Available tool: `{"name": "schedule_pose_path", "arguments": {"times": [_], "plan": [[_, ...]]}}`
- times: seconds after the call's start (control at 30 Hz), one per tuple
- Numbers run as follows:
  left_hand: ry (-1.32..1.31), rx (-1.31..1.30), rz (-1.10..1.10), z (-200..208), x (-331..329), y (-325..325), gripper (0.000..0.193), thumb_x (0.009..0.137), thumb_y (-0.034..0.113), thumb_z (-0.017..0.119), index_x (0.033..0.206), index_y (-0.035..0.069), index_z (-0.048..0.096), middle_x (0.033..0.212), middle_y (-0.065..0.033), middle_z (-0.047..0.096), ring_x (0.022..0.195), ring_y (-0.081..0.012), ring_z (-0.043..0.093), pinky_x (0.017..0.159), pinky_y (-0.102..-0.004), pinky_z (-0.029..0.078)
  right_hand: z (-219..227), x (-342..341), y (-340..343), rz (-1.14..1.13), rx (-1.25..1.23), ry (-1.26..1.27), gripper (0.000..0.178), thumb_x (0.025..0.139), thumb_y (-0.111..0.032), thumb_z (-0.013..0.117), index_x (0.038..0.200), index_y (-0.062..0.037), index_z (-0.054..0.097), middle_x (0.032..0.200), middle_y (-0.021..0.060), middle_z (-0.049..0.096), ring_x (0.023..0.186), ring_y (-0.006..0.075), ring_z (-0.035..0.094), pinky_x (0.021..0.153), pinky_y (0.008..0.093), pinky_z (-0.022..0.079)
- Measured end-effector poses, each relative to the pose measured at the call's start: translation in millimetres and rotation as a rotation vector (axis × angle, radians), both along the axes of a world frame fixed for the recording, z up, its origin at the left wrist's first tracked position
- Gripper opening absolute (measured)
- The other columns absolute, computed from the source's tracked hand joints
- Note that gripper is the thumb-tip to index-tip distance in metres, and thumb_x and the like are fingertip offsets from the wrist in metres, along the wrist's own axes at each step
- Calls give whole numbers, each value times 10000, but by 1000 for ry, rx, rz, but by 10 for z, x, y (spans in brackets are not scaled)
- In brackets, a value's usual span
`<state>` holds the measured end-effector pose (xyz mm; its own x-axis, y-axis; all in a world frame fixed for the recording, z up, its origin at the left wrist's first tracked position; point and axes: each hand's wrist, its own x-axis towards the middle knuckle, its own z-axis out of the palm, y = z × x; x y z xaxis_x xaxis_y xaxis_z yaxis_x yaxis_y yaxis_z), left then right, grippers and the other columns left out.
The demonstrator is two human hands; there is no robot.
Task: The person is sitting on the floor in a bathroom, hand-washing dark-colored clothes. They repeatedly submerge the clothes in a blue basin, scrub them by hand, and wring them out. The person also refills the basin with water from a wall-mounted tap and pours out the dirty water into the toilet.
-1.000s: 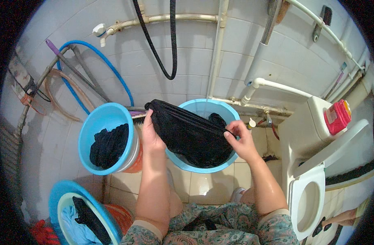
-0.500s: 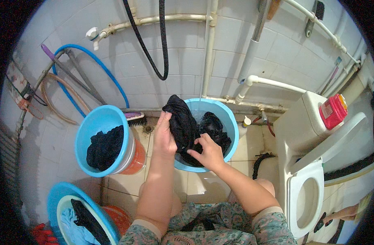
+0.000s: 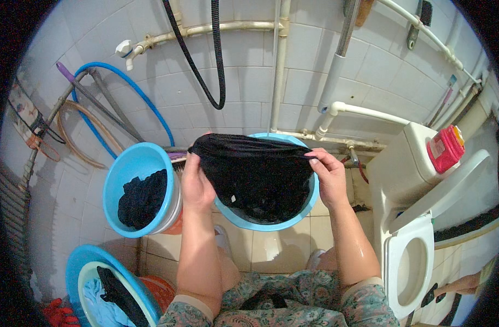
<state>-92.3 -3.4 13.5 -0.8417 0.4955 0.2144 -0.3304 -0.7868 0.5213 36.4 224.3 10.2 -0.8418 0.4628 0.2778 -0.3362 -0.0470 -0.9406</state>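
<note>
A black garment [image 3: 255, 171] hangs stretched wide between my two hands, its upper edge drawn out sideways like a waistband. A small white patch shows low on it. My left hand [image 3: 197, 184] is closed on the garment's left end, thumb in front. At the opposite end my right hand [image 3: 330, 177] pinches the edge between thumb and fingers. Under the cloth stands a light blue basin [image 3: 314, 197] on the floor; the garment covers most of its inside, so its contents are mostly hidden.
Left of me, another blue basin [image 3: 111, 182] with black clothes [image 3: 143, 199] rests on a bucket. Nearer stands a blue tub [image 3: 75, 267] holding a pale basin of clothes. A toilet [image 3: 388, 256] is at right. Pipes [image 3: 227, 25] and a black hose [image 3: 219, 65] line the tiled wall.
The garment was bunched upright at my left hand; now it is spread sideways over the basin. My right hand has moved right and up, my left hand slightly left.
</note>
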Motion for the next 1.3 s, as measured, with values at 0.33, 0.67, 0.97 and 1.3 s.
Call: {"name": "schedule_pose_path", "arguments": {"times": [0.33, 0.67, 0.97, 1.3], "plan": [[907, -1048, -137, -38, 438, 488, 383, 720, 46, 608, 1093, -2, 535, 1076, -114, 557, 1022, -230, 518, 898, -316, 390, 82, 5, -270, -66, 520, 96, 158, 741, 35, 539, 877, -10, 604, 889, 93, 553, 839, 199, 542, 738, 280, 434], [321, -531, 221, -211, 345, 321, 362, 713, -33, 530, 1075, -22, 525, 1047, -100, 563, 962, -181, 534, 881, -297, 400, -256, -102, -194, 314, 491, -176, 386, 801, -268, 631, 1072, -19, 515, 942, 98, 590, 897, 186, 548, 829, 316, 422], [-143, 35, 224, -23, 71, -47, 275, 823, 262, 472, 992, 56, 539, 914, -83, 592, 850, -240, 571, 778, -380, 467, -598, -49, 75, 480, 893, -440, 385, 724, -364, 676, 875, -23, 578, 819, 154, 595, 788, 276, 581, 708, 360, 446], [-177, 86, 376, -47, -89, -183, 270, 858, 281, 481, 1014, 79, 570, 976, -58, 615, 883, -218, 576, 805, -366, 460, -251, 13, 239, -342, 841, -252, 234, 670, -62, 631, 868, -75, 507, 799, 43, 523, 762, 203, 547, 631, 334, 447]]}}
